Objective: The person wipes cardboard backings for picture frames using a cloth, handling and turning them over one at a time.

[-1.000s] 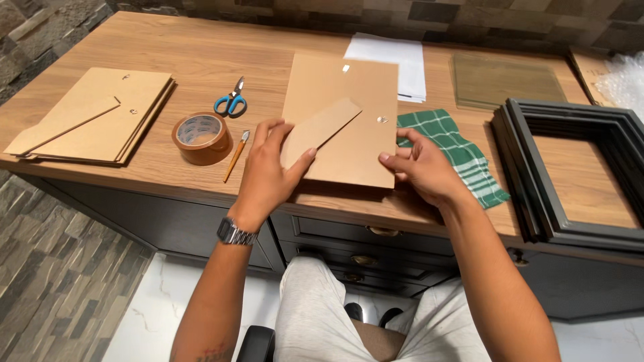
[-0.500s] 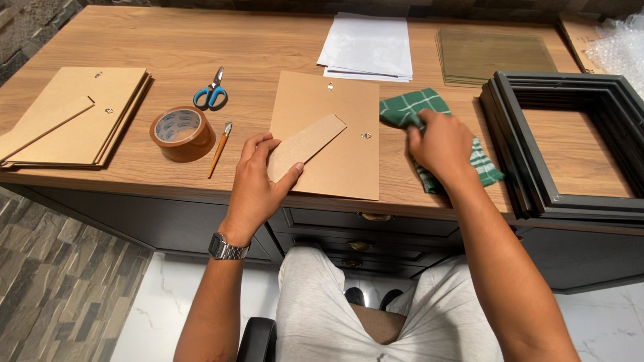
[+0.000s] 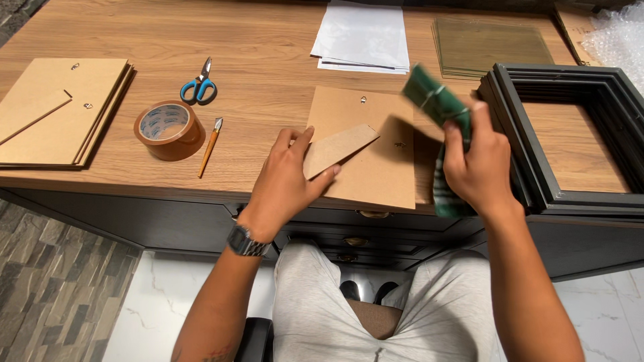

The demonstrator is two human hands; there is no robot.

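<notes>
Sitting at a wooden desk (image 3: 268, 60), we see stacked black frames (image 3: 570, 141) at right, open and holding nothing; our left hand (image 3: 288, 177) pinches a small cardboard strip (image 3: 339, 147) lying on a brown backing board (image 3: 376, 154). Our right hand (image 3: 479, 167) is closed around a green checked cloth (image 3: 436, 100), lifted above the board's right edge.

Open bench (image 3: 268, 40) wood across the far middle, between scissors (image 3: 198, 87) and paper sheets (image 3: 362, 37): a hand could pass there. Bare strip also between knife (image 3: 209, 144) and backing board (image 3: 376, 157).

Left side blocked low by board stack (image 3: 64, 107); tape roll (image 3: 168, 131) stands taller, just beside the knife.

Right side crowded: stacked black frames (image 3: 577, 114) rise as a wall at the bench's near right corner, glass panes (image 3: 493, 47) behind them, bubble wrap (image 3: 620, 37) in the far corner.

Left hand (image 3: 288, 177) and its strut (image 3: 335, 147) cover the board's near left. Right hand (image 3: 479, 164), raised with cloth (image 3: 436, 100), fills the gap between board and frames.
</notes>
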